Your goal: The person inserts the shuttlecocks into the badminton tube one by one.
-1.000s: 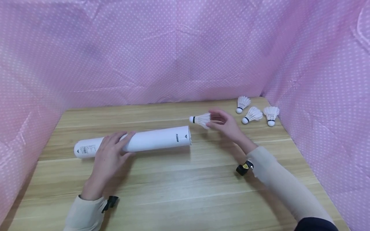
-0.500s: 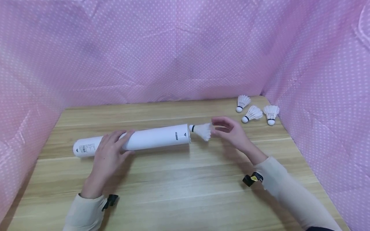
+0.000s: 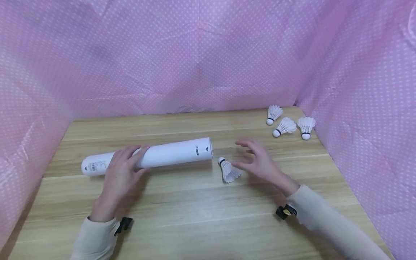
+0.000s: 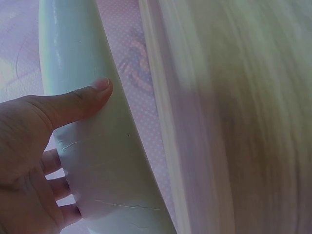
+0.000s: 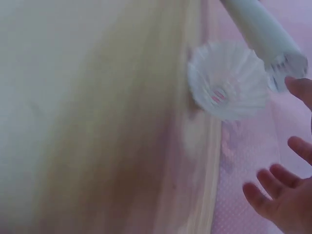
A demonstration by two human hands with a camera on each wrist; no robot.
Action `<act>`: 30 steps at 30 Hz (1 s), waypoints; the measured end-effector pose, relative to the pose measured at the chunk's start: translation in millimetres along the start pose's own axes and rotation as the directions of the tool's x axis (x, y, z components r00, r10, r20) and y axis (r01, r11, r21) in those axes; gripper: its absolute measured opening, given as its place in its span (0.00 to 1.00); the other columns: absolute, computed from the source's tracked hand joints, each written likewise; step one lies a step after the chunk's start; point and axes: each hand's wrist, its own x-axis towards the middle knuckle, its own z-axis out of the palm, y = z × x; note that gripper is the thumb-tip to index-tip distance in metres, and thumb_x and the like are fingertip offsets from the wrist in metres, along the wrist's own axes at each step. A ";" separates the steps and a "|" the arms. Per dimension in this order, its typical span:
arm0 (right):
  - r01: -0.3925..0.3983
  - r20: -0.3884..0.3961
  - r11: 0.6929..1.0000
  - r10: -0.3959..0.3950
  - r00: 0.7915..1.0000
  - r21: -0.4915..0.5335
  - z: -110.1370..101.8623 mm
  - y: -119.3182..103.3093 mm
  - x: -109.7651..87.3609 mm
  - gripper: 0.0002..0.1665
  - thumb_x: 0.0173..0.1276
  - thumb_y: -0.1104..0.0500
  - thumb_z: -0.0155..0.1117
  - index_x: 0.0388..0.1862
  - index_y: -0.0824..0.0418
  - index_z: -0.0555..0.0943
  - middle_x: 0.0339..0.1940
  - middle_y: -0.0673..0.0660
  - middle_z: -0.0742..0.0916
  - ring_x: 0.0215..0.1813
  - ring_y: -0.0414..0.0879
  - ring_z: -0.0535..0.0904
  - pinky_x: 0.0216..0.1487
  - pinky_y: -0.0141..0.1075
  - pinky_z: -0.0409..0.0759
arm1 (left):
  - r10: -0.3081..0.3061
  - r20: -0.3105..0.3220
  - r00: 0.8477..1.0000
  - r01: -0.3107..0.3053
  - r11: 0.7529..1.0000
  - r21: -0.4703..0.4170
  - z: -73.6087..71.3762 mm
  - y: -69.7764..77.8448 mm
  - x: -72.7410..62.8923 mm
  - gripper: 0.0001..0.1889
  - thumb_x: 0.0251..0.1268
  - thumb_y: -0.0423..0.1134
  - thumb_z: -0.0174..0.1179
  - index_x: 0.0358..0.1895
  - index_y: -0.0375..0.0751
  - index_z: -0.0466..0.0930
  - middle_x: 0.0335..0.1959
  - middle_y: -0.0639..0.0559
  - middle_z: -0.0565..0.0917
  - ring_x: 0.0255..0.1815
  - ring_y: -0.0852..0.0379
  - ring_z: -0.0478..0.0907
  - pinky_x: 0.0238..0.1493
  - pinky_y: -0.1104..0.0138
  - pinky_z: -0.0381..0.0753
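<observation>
My left hand [image 3: 121,177] grips a white shuttlecock tube [image 3: 175,153] around its left half, as the left wrist view also shows with the thumb across the tube [image 4: 92,146]. The tube lies slanted, its lidless end toward the right. Just below that end is a white feather shuttlecock [image 3: 230,171] with a dark band, cork pointing up and left. My right hand [image 3: 260,162] is beside it with fingers spread and holds nothing. In the right wrist view the skirt of the shuttlecock [image 5: 229,80] faces the camera, apart from the fingers [image 5: 275,187].
Three more shuttlecocks lie at the table's back right corner: one at the back [image 3: 274,114], one in front of it [image 3: 284,127] and one by the right edge [image 3: 306,127]. Pink dotted cloth [image 3: 195,65] encloses the wooden table [image 3: 195,216] at the back and sides.
The shuttlecock left my right hand at the tube's end and dropped toward me, turning so its skirt faces the front. My right hand has moved down and spread. The left hand keeps its grip.
</observation>
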 end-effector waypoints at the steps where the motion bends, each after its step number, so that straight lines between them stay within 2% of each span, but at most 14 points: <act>1: 0.039 -0.002 0.998 -0.039 0.999 -0.059 2.5 -2.7 -4.3 0.44 0.51 0.55 0.84 0.66 0.63 0.75 0.66 0.63 0.76 0.66 0.59 0.72 0.66 0.57 0.74 | 0.002 -0.004 1.000 -0.002 1.000 0.001 -0.6 -0.6 -0.2 0.43 0.40 0.30 0.81 0.67 0.48 0.77 0.59 0.36 0.79 0.61 0.35 0.72 0.72 0.45 0.61; 3: 0.102 0.014 0.977 -0.101 0.995 -0.190 8.0 -7.9 -12.8 0.48 0.50 0.50 0.84 0.68 0.61 0.74 0.69 0.65 0.74 0.67 0.61 0.71 0.66 0.59 0.73 | 0.008 -0.014 1.000 -0.008 1.000 0.005 -1.9 -2.2 -0.5 0.43 0.39 0.30 0.82 0.67 0.48 0.77 0.58 0.36 0.79 0.61 0.35 0.72 0.71 0.45 0.62; 5: 0.165 0.046 0.942 -0.158 0.986 -0.292 13.9 -11.5 -19.6 0.48 0.50 0.46 0.84 0.68 0.59 0.74 0.70 0.66 0.72 0.68 0.63 0.71 0.66 0.60 0.72 | 0.004 -0.016 1.000 -0.004 1.000 0.004 -3.2 -3.3 -1.3 0.43 0.39 0.30 0.81 0.67 0.48 0.77 0.59 0.36 0.79 0.61 0.34 0.72 0.72 0.46 0.61; 8: 0.270 0.103 0.884 -0.250 0.963 -0.383 22.0 -15.1 -26.1 0.46 0.51 0.44 0.82 0.66 0.57 0.75 0.70 0.67 0.72 0.66 0.63 0.72 0.64 0.59 0.74 | -0.008 -0.009 1.000 0.008 1.000 0.002 -4.6 -4.9 -2.8 0.43 0.39 0.30 0.81 0.67 0.48 0.77 0.59 0.35 0.78 0.62 0.33 0.71 0.74 0.45 0.58; 13: 0.456 0.198 0.788 -0.411 0.890 -0.414 31.3 -17.3 -32.3 0.37 0.54 0.50 0.80 0.63 0.56 0.79 0.68 0.69 0.74 0.65 0.63 0.73 0.64 0.58 0.75 | -0.016 -0.005 1.000 0.016 1.000 -0.002 -5.0 -6.6 -5.1 0.43 0.39 0.29 0.81 0.67 0.46 0.77 0.60 0.35 0.78 0.62 0.33 0.71 0.75 0.45 0.56; 15: 0.503 0.236 0.759 -0.445 0.864 -0.413 33.4 -18.1 -34.2 0.35 0.56 0.51 0.79 0.63 0.55 0.80 0.68 0.69 0.74 0.67 0.63 0.72 0.66 0.58 0.73 | -0.016 -0.007 1.000 0.016 1.000 -0.004 -4.8 -7.1 -5.6 0.43 0.39 0.29 0.81 0.67 0.46 0.77 0.59 0.35 0.78 0.62 0.33 0.71 0.75 0.45 0.57; 17: 0.524 0.266 0.741 -0.452 0.851 -0.419 34.6 -18.1 -35.8 0.33 0.59 0.52 0.77 0.64 0.55 0.80 0.69 0.69 0.73 0.69 0.62 0.70 0.68 0.57 0.71 | -0.016 -0.009 1.000 0.016 1.000 -0.004 -5.0 -7.3 -5.5 0.43 0.38 0.29 0.82 0.67 0.47 0.77 0.59 0.35 0.78 0.62 0.33 0.71 0.74 0.44 0.58; 19: 0.525 0.283 0.734 -0.442 0.851 -0.431 34.9 -17.2 -37.3 0.32 0.60 0.53 0.76 0.64 0.55 0.80 0.69 0.68 0.74 0.70 0.61 0.69 0.70 0.56 0.70 | -0.019 -0.007 1.000 0.019 1.000 -0.006 -5.3 -7.2 -5.5 0.43 0.39 0.29 0.82 0.67 0.47 0.77 0.60 0.35 0.78 0.62 0.33 0.71 0.73 0.44 0.59; 21: 0.507 0.292 0.739 -0.416 0.861 -0.444 34.2 -15.1 -38.6 0.33 0.61 0.52 0.75 0.65 0.56 0.79 0.69 0.67 0.74 0.70 0.61 0.69 0.71 0.56 0.68 | -0.020 -0.007 1.000 0.020 1.000 -0.008 -5.9 -7.2 -5.4 0.44 0.39 0.29 0.82 0.67 0.47 0.77 0.60 0.35 0.78 0.62 0.33 0.71 0.72 0.44 0.60; 26: 0.424 0.271 0.771 -0.331 0.904 -0.474 25.8 -5.8 -40.4 0.36 0.62 0.48 0.73 0.68 0.57 0.77 0.69 0.68 0.73 0.69 0.62 0.70 0.69 0.59 0.69 | -0.025 -0.011 1.000 0.025 1.000 -0.007 -7.9 -6.9 -6.1 0.44 0.38 0.29 0.82 0.67 0.47 0.77 0.60 0.35 0.78 0.62 0.33 0.71 0.72 0.44 0.61; 30: 0.335 0.218 0.788 -0.258 0.941 -0.516 12.9 2.2 -37.2 0.39 0.62 0.44 0.72 0.70 0.57 0.75 0.69 0.70 0.72 0.65 0.65 0.72 0.66 0.62 0.71 | -0.032 -0.012 0.999 0.032 0.999 -0.005 -9.4 -7.1 -6.6 0.44 0.38 0.29 0.82 0.68 0.48 0.77 0.60 0.35 0.78 0.62 0.33 0.71 0.72 0.44 0.61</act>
